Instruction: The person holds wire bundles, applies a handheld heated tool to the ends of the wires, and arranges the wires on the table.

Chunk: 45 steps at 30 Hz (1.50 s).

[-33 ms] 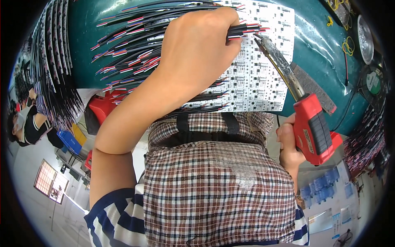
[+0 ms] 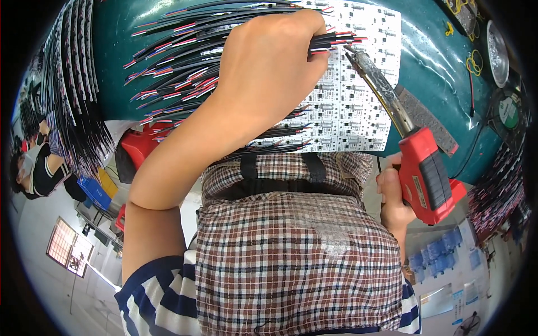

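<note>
My left hand point(image 2: 274, 61) is closed around a bunch of black cables point(image 2: 322, 42), whose red, white and black wire ends poke out past the thumb. Beneath them lies a white circuit board sheet point(image 2: 370, 103) covered in rows of small dark parts. My right hand point(image 2: 395, 196) grips a red and black soldering gun point(image 2: 424, 173). Its long metal tip slants up to the left and ends close beside the wire ends, over the board; I cannot tell whether it touches. More black cables point(image 2: 174, 59) with stripped coloured ends lie left of and under my left hand.
The table point(image 2: 112, 33) has a green top. A flat grey bar point(image 2: 428, 120) lies right of the board. Farther right are a metal bowl point(image 2: 497, 53) and a small fan point(image 2: 509, 112). Cable bundles point(image 2: 73, 84) hang at the left edge, where another person point(image 2: 47, 168) sits.
</note>
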### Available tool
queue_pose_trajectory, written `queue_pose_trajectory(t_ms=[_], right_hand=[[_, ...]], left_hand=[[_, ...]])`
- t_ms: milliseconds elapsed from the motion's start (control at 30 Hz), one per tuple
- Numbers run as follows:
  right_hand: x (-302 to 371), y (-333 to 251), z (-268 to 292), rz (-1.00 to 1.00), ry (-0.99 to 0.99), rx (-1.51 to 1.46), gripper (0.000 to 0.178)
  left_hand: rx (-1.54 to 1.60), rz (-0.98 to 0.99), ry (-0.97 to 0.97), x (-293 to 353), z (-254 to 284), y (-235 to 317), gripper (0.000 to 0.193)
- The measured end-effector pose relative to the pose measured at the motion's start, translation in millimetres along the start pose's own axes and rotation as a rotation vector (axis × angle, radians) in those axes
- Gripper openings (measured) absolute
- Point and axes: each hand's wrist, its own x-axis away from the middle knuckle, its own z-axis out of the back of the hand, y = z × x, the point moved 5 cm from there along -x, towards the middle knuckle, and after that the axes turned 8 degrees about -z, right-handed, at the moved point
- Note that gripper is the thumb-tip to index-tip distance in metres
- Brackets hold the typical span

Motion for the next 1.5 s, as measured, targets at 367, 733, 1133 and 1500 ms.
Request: queue_pose_trajectory(t_ms=[367, 733, 1133, 1500], right_hand=[[3, 5, -3, -0.106, 0.024, -0.028, 0.018], [5, 7, -1, -0.045, -0.001, 0.011, 0.015], [8, 10, -1, -0.042, -0.003, 0.033, 0.016], [8, 9, -2, -0.084, -0.006, -0.027, 0.014]], left_hand=[[0.003, -0.075, 0.01, -2, 1, -3, 0.013], [-0.011, -0.065, 0.003, -1, 1, -3, 0.012], [0.098, -0.003, -0.266, -19, 13, -1, 0.019], [0.038, -0.057, -0.273, -18, 12, 1, 0.019]])
